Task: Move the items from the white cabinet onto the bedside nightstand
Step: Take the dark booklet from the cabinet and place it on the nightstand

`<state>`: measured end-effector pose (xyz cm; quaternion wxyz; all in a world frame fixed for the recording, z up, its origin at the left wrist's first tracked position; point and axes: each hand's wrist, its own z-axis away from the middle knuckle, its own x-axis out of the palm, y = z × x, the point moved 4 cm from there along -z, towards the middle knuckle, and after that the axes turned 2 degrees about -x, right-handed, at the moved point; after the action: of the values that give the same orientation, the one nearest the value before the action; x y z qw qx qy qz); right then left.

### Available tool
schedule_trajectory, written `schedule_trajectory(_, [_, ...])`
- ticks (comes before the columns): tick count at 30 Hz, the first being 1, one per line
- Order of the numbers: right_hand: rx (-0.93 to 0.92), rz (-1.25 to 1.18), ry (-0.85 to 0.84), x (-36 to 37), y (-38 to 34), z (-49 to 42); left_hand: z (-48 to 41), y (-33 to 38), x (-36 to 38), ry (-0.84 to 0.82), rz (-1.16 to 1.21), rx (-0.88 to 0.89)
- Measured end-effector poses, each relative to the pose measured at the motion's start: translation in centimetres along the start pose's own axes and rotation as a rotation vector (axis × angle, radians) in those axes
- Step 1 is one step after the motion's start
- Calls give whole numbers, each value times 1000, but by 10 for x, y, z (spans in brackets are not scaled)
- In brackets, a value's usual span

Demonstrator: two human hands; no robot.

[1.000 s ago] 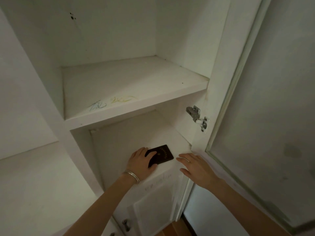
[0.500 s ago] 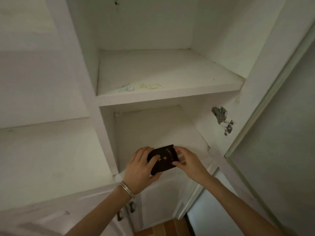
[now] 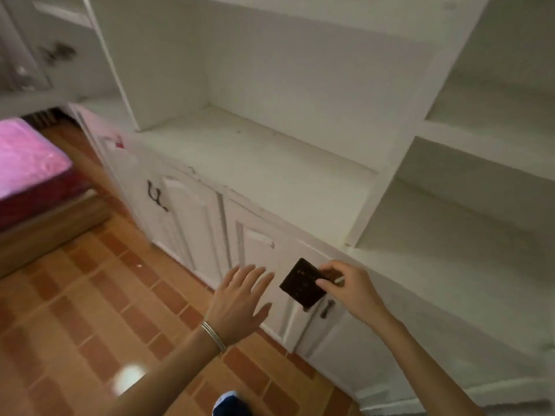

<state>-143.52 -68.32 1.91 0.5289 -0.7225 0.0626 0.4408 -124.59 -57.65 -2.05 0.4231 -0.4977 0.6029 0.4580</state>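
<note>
A small dark brown booklet (image 3: 302, 283) with faint gold marks hangs in front of the white cabinet's (image 3: 261, 163) lower doors. My right hand (image 3: 345, 288) pinches its right edge between thumb and fingers. My left hand (image 3: 240, 298) is just left of the booklet, apart from it, fingers spread and straight, holding nothing; a silver bangle sits on that wrist. The cabinet's open shelves above show nothing on them. No nightstand is in view.
A bed with a pink cover (image 3: 27, 157) on a wooden frame stands at the left. Orange-brown tiled floor (image 3: 90, 310) spreads below. The cabinet's lower doors carry dark handles (image 3: 326, 309). A blue shoe tip (image 3: 229, 403) shows at the bottom edge.
The booklet has come off the lower shelf and passed from both hands to my right hand alone. My left hand has let go and spread. The view has swung left and down.
</note>
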Motion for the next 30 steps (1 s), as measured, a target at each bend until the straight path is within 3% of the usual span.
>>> schedule_trajectory(10, [-533, 226, -409, 202, -179, -46, 219, -154, -60, 4, -184, -613])
schedule_trajectory(18, [-827, 207, -682, 402, -363, -15, 420, -263, -125, 48, -278, -1001])
schedule_trajectory(30, [-1192, 180, -850, 584, -575, 46, 625, -346, -187, 21, -353, -1383])
